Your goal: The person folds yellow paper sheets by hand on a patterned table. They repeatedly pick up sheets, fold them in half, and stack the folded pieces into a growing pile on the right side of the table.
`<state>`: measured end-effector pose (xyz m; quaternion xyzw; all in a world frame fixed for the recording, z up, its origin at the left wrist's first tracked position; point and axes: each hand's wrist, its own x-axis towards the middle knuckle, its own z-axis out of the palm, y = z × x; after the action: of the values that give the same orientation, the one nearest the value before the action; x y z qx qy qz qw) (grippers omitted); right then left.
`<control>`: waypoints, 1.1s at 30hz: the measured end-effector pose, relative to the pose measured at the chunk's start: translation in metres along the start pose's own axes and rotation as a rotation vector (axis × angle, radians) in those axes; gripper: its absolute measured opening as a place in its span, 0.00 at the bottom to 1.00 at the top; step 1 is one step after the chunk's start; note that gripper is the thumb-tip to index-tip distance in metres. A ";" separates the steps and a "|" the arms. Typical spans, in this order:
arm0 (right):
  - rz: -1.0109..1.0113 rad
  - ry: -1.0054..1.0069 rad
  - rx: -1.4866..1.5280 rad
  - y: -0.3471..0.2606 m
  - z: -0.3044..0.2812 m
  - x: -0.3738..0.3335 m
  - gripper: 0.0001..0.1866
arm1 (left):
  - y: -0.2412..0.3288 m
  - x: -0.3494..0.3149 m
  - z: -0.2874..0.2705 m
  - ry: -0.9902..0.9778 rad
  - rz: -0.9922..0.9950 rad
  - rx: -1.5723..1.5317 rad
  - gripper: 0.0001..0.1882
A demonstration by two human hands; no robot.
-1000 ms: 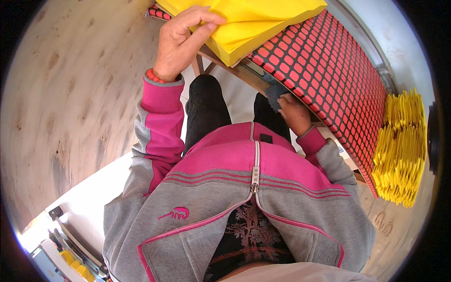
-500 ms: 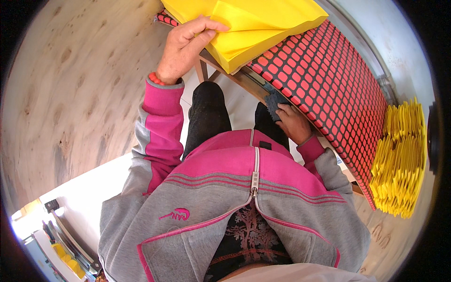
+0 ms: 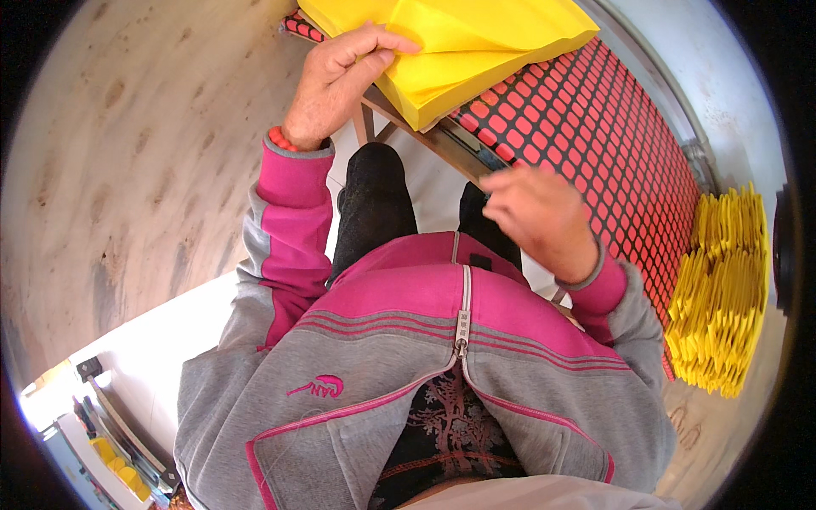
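A thick stack of yellow sheets (image 3: 493, 72), paper or thin cloth, lies at the far end of the table. My left hand (image 3: 336, 81) is at its left side, thumb and forefinger pinching the edge of the raised, creased top sheet (image 3: 442, 30). My right hand (image 3: 540, 217) hangs over the table's near edge, its fingers curled and smeared by motion; whether anything is in them cannot be made out. Just past its fingertips, a scrap of blue-grey cloth (image 3: 488, 156) shows below the table edge, mostly hidden.
A red-and-black checked cover (image 3: 625, 153) spreads over the table, which curves along my right. Piles of folded yellow pieces (image 3: 718, 297) stand at its right end by the wall. To the left is a large wood-grained board (image 3: 144, 170). My knees are beneath the table's front edge.
My right hand has come up from the blue-grey cloth under the table edge and now blurs above that edge. My left hand keeps its pinch on the top sheet.
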<state>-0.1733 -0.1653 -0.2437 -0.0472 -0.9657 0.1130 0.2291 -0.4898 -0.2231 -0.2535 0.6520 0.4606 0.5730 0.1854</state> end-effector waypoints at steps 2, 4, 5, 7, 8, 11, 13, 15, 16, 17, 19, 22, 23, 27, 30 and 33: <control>0.013 0.114 -0.021 0.000 -0.018 0.036 0.08 | -0.001 0.000 -0.001 -0.003 0.009 -0.002 0.12; 0.011 0.198 0.035 0.003 -0.025 0.070 0.09 | -0.001 -0.001 -0.002 -0.007 0.023 0.030 0.12; -0.062 0.236 -0.008 0.006 -0.022 0.085 0.10 | 0.000 -0.001 -0.002 -0.011 0.018 0.011 0.11; -0.151 0.252 -0.089 0.014 -0.016 0.108 0.11 | 0.000 -0.001 -0.002 -0.015 0.012 -0.025 0.11; -0.185 0.261 -0.107 0.018 -0.013 0.115 0.11 | 0.000 -0.001 -0.002 -0.014 0.013 -0.031 0.11; -0.218 0.252 -0.157 0.025 -0.001 0.122 0.11 | -0.002 -0.001 -0.002 -0.015 0.010 -0.024 0.11; -0.193 0.248 -0.172 0.028 0.004 0.121 0.10 | -0.003 -0.001 -0.003 -0.019 0.004 0.010 0.11; -0.129 0.253 -0.074 0.031 0.008 0.120 0.08 | -0.004 0.000 -0.005 -0.034 0.033 -0.004 0.10; -0.098 0.254 -0.024 0.032 0.009 0.120 0.08 | -0.005 0.000 -0.006 -0.041 0.049 -0.004 0.10; -0.100 0.271 0.006 0.033 0.010 0.121 0.07 | -0.004 0.000 -0.008 -0.045 0.063 0.003 0.10; -0.105 0.296 0.068 0.036 0.012 0.123 0.07 | -0.003 -0.001 -0.011 -0.052 0.095 0.035 0.10; -0.075 0.293 0.091 0.039 0.013 0.123 0.07 | -0.002 -0.001 -0.012 -0.037 0.085 0.030 0.10; -0.059 0.288 0.109 0.039 0.014 0.122 0.07 | -0.002 -0.001 -0.011 -0.035 0.074 0.013 0.09; -0.013 0.283 0.179 0.041 0.014 0.121 0.07 | -0.003 -0.002 -0.010 -0.026 0.048 -0.037 0.09; -0.001 0.295 0.218 0.041 0.015 0.121 0.07 | -0.004 -0.003 -0.011 -0.028 0.009 -0.063 0.07; -0.004 0.301 0.228 0.042 0.016 0.122 0.07 | -0.004 -0.003 -0.009 -0.013 0.011 -0.037 0.06</control>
<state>-0.2872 -0.1102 -0.2149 -0.0354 -0.9014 0.2131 0.3752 -0.4996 -0.2262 -0.2557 0.6548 0.4449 0.5781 0.1974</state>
